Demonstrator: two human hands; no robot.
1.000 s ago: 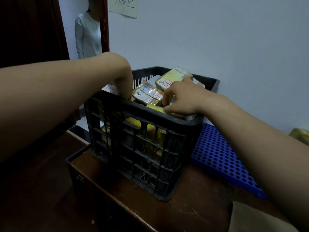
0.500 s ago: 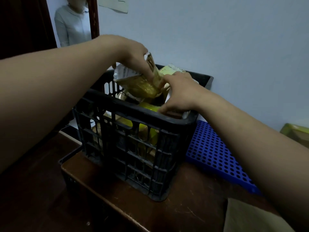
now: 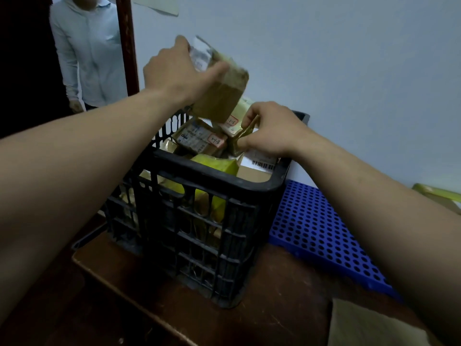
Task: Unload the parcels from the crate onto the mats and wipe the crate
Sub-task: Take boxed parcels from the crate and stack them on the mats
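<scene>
I have the left grip (image 3: 172, 71) wrapped round a brown parcel (image 3: 222, 96), clear above the crate (image 3: 214, 181). The right grip (image 3: 272, 128) pinches a flat packet (image 3: 240, 138) atop the pile, near the crate's right wall. Risks: the one-ended hold slips and the parcel drops back; tugging the packet drags neighbours over the rim. Room: the blue mat (image 3: 324, 233) just right of the crate is open. The crate sits close to the desk (image 3: 274, 308) left edge.

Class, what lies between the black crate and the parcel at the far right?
Head view: the blue perforated mat, partly hidden by the right forearm.
</scene>
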